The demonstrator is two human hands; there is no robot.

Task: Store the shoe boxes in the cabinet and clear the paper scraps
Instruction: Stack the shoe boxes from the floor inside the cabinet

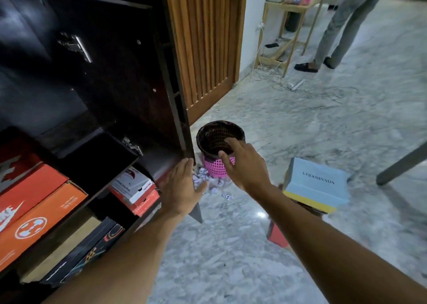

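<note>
Room: grey-white marble floor (300, 123). Tall dark wood cabinet (115, 72) fills left of frame, slatted brown wooden door (203, 38) top centre. Light wooden rack (291, 26) and a standing person (342, 26) upper right. White power strip w/ cables (297, 84) on floor below rack.

Cabinet shelves, lower left: orange cardboard shoe boxes (41, 211), white-and-red shoe box (136, 186) further in, black patterned box (92, 253) on bottom shelf.

Round pink plastic mesh basket w/ dark liner (215, 139) stands on floor at centre, just beside cabinet's edge. Crumpled white paper scraps (203, 174) lie on floor at basket's foot. Pale blue lettered shoe box w/ yellow base (318, 181) sits right of centre, stacked above a red box (277, 234).

Left hand (182, 186): fingers straight and spread, holds nothing, right over the scraps near cabinet edge; contact w/ them unclear.

Right hand (245, 165): fingers loosely extended, apart, at basket's near rim and pink wall. Nothing held; can't tell if touching.
</note>
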